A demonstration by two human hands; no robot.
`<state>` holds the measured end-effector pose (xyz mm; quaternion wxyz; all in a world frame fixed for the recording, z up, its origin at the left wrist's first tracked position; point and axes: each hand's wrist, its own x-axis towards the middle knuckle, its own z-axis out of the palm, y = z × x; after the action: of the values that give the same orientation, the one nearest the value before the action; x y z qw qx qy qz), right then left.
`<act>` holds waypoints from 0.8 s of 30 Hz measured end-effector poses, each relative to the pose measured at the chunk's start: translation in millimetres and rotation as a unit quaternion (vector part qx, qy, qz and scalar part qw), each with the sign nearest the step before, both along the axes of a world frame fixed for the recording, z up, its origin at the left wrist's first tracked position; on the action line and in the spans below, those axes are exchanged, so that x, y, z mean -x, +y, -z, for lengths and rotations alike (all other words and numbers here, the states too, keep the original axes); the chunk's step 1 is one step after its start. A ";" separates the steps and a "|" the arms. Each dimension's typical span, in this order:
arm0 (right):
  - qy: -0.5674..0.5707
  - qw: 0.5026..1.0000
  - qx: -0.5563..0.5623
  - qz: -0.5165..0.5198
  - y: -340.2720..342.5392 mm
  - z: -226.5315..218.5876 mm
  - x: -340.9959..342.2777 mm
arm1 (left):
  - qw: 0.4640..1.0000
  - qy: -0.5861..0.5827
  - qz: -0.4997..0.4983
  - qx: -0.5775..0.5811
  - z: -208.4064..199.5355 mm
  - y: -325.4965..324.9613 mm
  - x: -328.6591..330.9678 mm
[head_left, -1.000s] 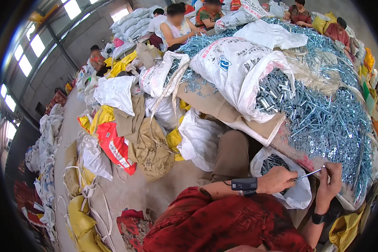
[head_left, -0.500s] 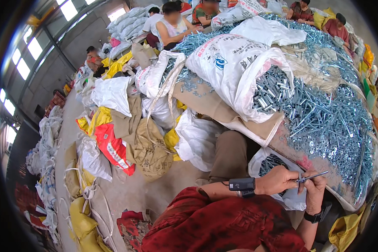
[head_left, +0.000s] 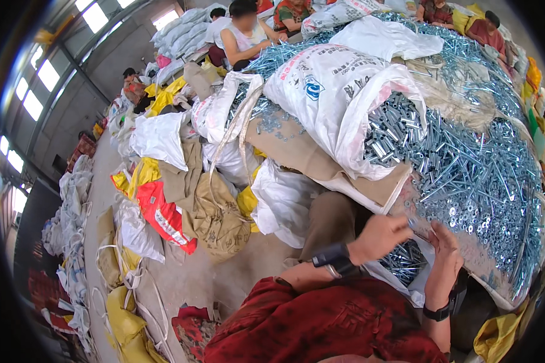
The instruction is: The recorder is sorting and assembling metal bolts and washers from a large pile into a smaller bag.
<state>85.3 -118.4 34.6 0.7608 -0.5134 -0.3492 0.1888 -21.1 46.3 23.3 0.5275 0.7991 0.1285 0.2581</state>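
My left hand is raised in front of the work table, fingers bent together. At its fingertips is a small bluish blur that I cannot make out. Close by on the right, my right hand is upright with its fingers loosely stretched and apart from the thumb; no bolt shows in it. Below and between the two hands, an open white sack holds metal bolts. Beyond my hands, the table bears a heap of shiny washers and long bolts.
A large white woven sack spills metal sleeves onto the heap. Cardboard-brown sheeting covers the near table edge. Empty sacks, including a red one, lie at the left. Several people sit around the far side.
The long bolt with a nut that both hands held is no longer visible in them. My hands have parted; the left has moved up and slightly left, the right is turned upright.
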 end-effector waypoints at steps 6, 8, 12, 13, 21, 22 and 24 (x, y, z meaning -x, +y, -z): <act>0.003 0.997 0.076 0.016 -19.2 -0.3 -18.1 | 0.991 -0.006 0.089 -0.099 4.9 -33.9 -4.6; -0.012 0.996 0.087 0.033 -20.2 -1.5 -17.8 | 0.989 0.018 0.104 -0.104 6.9 -44.7 -2.5; -0.073 0.985 0.155 0.009 -28.6 -12.0 -15.1 | 0.990 0.010 0.111 -0.081 6.7 -52.6 -2.8; -0.075 0.985 0.154 0.007 -34.2 -14.6 -17.7 | 0.990 0.013 0.117 -0.079 3.2 -51.2 -1.5; -0.017 0.979 0.196 -0.045 -42.6 -9.4 -3.5 | 0.987 -0.026 0.096 -0.124 -2.8 -58.3 10.2; 0.012 0.980 0.200 -0.013 -40.8 -7.2 -0.4 | 0.980 -0.036 0.040 -0.191 -0.9 -61.5 10.3; 0.008 0.983 0.180 -0.013 -35.9 -10.6 9.8 | 0.973 -0.039 0.033 -0.224 2.8 -65.0 12.8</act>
<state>75.5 -154.3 45.2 0.6559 -0.6363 -0.3100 0.2623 -34.0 -18.7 20.5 0.3479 0.8899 0.0204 0.2943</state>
